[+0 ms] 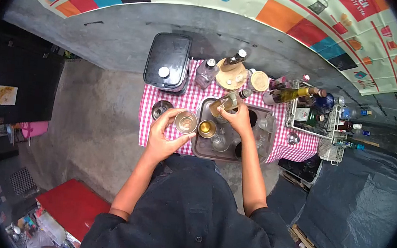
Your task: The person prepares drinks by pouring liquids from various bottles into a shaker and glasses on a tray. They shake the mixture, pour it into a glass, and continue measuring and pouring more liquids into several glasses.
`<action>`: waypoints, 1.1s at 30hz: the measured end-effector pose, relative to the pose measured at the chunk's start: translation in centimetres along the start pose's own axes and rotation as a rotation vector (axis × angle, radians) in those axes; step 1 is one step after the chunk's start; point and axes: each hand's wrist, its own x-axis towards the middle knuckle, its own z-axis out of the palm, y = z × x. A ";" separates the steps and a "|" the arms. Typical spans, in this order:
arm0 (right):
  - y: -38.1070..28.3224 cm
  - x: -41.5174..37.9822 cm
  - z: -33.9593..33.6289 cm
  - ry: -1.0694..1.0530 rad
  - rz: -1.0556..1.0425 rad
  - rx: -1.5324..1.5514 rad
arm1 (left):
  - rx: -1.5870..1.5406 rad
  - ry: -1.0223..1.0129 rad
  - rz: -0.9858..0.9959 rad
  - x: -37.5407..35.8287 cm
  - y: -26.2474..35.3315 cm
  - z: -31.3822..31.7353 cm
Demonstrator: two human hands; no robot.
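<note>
My left hand [162, 137] is closed around a small round cup [186, 122], its open mouth facing up, at the left edge of the tray. A little liquid seems to lie in its bottom. My right hand [237, 119] grips a clear bottle of pale amber liquid [225, 102], tilted with its neck toward the upper right. Between the two hands, a metal cup [206, 129] with golden liquid inside stands on the brown tray [201, 150]. Clear glasses [220, 141] and dark cups share the tray, partly hidden by my right forearm.
Behind the tray are a square glass bottle [206, 74], a dark bottle [235, 60] on a round wooden board [227, 81], and a lidded black container [167, 60]. To the right, a wine bottle [288, 95] lies near a white rack [318, 130] with several bottles.
</note>
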 end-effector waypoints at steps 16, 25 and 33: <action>-2.3 -9.3 14.3 0.186 0.048 0.162 | 0.003 0.001 0.055 -1.0 -1.1 -8.4; 3.2 -11.1 20.5 0.269 0.053 -0.172 | 0.021 -0.170 0.061 -1.9 -2.2 -10.8; 5.9 -11.7 21.3 0.227 0.046 -0.201 | 0.066 -0.158 0.074 -4.0 -2.6 -11.8</action>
